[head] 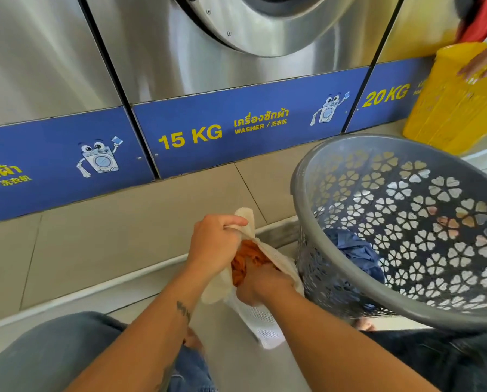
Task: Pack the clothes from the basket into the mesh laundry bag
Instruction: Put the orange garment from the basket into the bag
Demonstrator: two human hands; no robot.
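Seen from above by a person crouching on a pale tiled floor point(129, 236) in front of a row of stainless-steel washing machines point(208, 52), whose blue base panel point(236, 123) reads "15 KG" and "WASHER" in yellow. Between the person's knees, clad in blue jeans, sits a white mesh laundry bag point(262, 318) with a cream cloth rim. The left hand point(214, 244) is clenched on the upper edge of that rim, its grip pulling the mouth of the bag up and open. The right hand point(260, 287) is pushed down into the bag's mouth, its fingers buried in a crumpled orange garment point(243, 261) — the fingers are hidden, so whether the grip is closed on the cloth cannot be told. The orange garment lies mostly inside the bag, bunched between the two hands. Just to the right of the bag, touching it, a round grey plastic laundry basket point(406, 315) with flower-shaped cut-outs is tilted toward the person; a blue garment point(352, 250) lies at its bottom. At the upper right stands a yellow plastic basket point(448, 108) — another person's hand point(482, 66) rests on its rim, with red fabric point(482, 18) above it.
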